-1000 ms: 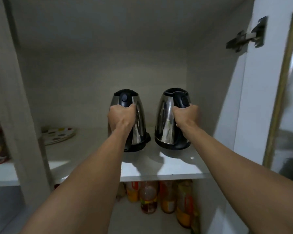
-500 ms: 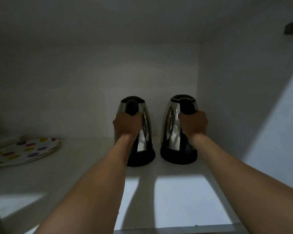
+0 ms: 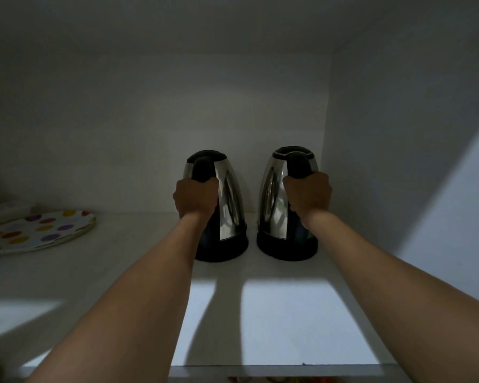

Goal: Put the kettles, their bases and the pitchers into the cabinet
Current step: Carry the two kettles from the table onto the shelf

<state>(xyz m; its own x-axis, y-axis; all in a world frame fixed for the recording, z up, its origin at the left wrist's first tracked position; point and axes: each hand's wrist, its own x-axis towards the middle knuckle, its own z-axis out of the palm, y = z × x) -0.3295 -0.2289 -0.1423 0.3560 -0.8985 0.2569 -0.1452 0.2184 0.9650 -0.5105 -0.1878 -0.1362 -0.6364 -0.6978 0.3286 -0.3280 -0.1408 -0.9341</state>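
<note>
On the cabinet shelf point(image 3: 274, 322), two upright kettles point(image 3: 228, 205) point(image 3: 274, 200), left hand point(image 3: 195, 199) and right hand point(image 3: 310, 194) gripping one handle each, apparently resting.

Dim white cabinet interior point(image 3: 155, 111); a bright light patch falls across the shelf point(image 3: 282, 322) front; spotted plate point(image 3: 39, 230) sits far left.

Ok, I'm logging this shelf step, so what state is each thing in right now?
Left kettle: upright on the shelf, lid shut, handle held.
Right kettle: upright on the shelf, lid shut, handle held.
Left hand: closed around its kettle's handle.
Right hand: closed around its kettle's handle.
Dotted plate: lying flat, untouched.
</note>
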